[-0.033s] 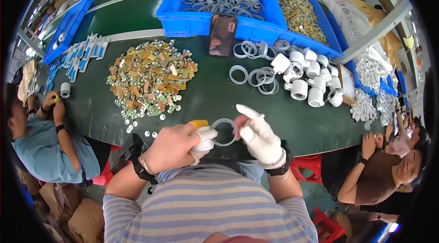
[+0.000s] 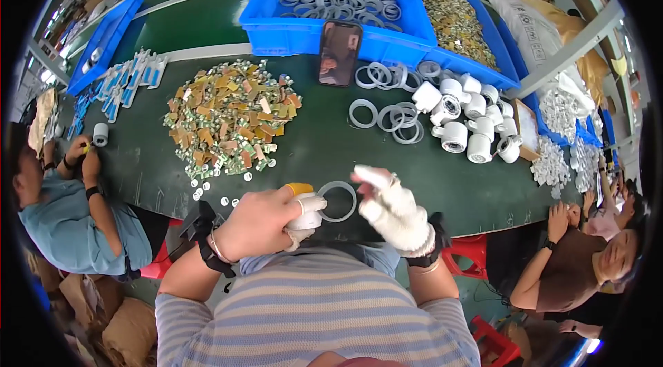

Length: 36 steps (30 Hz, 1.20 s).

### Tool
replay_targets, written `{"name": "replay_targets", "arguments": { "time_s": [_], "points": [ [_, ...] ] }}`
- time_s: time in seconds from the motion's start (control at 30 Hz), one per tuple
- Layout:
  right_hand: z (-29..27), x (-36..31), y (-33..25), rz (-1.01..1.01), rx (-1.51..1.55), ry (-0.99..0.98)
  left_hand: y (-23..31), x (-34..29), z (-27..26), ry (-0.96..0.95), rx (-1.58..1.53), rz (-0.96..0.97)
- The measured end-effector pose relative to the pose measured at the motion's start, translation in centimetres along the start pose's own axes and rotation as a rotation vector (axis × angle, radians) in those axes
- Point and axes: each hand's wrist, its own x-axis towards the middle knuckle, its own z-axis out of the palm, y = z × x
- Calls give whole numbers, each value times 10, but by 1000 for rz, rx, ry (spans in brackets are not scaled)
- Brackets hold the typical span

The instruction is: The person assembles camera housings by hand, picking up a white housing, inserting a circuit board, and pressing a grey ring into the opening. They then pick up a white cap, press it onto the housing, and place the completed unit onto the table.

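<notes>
Nothing has moved: left hand [image 2: 259,218] holds white housing [image 2: 305,215] beside ring [image 2: 336,201]

two blue bins [image 2: 290,35], one phone [image 2: 340,53]

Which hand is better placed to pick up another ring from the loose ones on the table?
Probably the right hand: its fingers look free, on the side of the loose rings. The left hand holds a white part and the ring.
</notes>
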Motion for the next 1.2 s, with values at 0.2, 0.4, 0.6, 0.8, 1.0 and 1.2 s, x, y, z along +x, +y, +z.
{"name": "replay_targets", "arguments": {
  "time_s": [0.2, 0.4, 0.6, 0.8, 1.0, 1.2],
  "points": [
    [6, 16, -11, -231, -197, -36, -10, 0, 26, 197, -1238, -238],
    [9, 15, -31, 282, 714, -235, -12, -2, 44, 172, -1990, -177],
    [18, 17, -31, 344, 578, -233, -6, 0, 44, 102, -1877, -201],
    [16, 17, -40, 243, 430, -188, -3, -2, 51, 137, -1777, -263],
    [15, 12, -38, 223, 360, -145, -2, -2, 56, 168, -1701, -233],
    [11, 15, -42, 281, 311, -239, -3, -3, 58, 173, -1669, -201]
  ]
}}
